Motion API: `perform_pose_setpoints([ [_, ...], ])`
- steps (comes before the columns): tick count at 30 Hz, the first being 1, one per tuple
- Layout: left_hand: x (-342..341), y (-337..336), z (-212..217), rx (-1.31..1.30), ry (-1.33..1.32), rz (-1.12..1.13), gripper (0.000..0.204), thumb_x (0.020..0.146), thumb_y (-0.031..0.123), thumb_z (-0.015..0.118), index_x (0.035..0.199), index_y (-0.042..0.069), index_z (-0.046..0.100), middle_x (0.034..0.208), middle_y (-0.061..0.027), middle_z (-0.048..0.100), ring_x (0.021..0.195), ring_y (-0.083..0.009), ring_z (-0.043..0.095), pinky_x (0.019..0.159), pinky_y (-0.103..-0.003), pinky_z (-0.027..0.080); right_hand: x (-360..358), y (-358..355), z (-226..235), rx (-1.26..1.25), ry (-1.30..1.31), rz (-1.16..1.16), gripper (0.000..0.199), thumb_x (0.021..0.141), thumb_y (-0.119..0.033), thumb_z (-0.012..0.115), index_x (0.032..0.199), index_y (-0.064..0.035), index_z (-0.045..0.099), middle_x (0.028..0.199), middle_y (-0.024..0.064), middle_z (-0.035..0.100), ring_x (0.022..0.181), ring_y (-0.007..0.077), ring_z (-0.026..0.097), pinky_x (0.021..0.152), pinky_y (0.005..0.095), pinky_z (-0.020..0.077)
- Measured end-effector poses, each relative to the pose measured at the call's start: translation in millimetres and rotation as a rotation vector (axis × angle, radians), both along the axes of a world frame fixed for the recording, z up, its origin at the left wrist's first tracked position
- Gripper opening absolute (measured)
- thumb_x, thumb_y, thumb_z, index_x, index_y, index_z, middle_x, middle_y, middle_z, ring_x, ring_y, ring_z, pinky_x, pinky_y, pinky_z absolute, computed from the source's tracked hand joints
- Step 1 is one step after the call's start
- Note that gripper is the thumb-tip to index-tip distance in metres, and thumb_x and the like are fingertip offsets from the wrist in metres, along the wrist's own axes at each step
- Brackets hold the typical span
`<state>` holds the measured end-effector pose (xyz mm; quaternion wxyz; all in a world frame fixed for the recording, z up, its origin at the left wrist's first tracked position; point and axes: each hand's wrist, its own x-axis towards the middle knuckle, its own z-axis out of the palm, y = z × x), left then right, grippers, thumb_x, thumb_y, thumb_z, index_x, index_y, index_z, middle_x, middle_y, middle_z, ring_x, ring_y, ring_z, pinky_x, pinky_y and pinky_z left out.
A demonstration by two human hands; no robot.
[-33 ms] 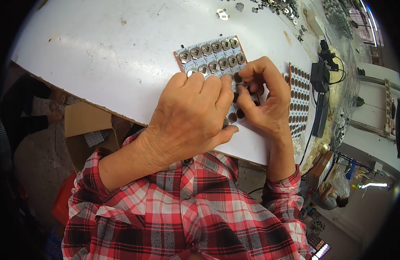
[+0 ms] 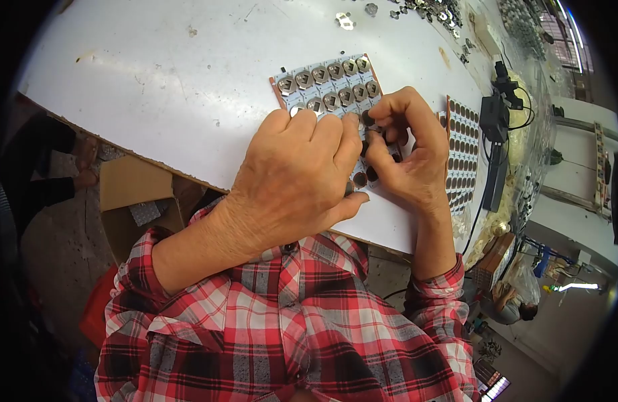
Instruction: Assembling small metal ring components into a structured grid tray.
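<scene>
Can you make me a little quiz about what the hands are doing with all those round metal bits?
1. True or false: the left hand rests palm down over the near end of the card of round metal pieces.
2. Which hand pinches a small dark round piece at its fingertips?
3. What lies to the right of the right hand: A) a second sheet of dark round pieces, B) a cup, C) scissors?

Key: 1 true. 2 the right hand. 3 A.
</scene>
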<state>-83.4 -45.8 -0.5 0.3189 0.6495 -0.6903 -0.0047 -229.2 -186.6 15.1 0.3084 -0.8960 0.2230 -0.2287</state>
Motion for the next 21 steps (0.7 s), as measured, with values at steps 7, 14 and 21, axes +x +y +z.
perform_pose_setpoints([
  [7,1,1,-2,-0.027,-0.003,0.006,0.082,0.06,0.046,0.086,0.121,-0.004,0.064,0.082,-0.0049,0.051,0.072,-0.0207,0.053,0.062,-0.036,0.039,-10,3,7,0.005,0.056,-0.029,0.024,0.078,0.009,0.065,0.098,-0.0038,0.071,0.079,0.0022,0.058,0.061,0.0053,0.052,0.056,0.02,0.0408],
  [14,2,1,-3,-0.032,0.0,0.001,0.082,0.059,0.047,0.086,0.121,-0.003,0.065,0.082,-0.0046,0.052,0.071,-0.0206,0.053,0.062,-0.036,0.04,-17,-1,13,0.408,-0.069,-0.131,0.013,0.091,0.004,0.068,0.103,0.0003,0.071,0.084,-0.0028,0.064,0.067,0.0031,0.056,0.06,0.0193,0.0429],
  [21,1,2,-2,-0.003,-0.011,0.003,0.073,0.062,0.046,0.085,0.111,-0.005,0.066,0.086,-0.0054,0.053,0.078,-0.0203,0.052,0.068,-0.036,0.041,-7,5,6,0.515,-0.103,-0.156,0.014,0.093,0.0,0.071,0.107,0.0005,0.07,0.091,0.0014,0.072,0.077,0.0047,0.064,0.064,0.0173,0.0469],
])
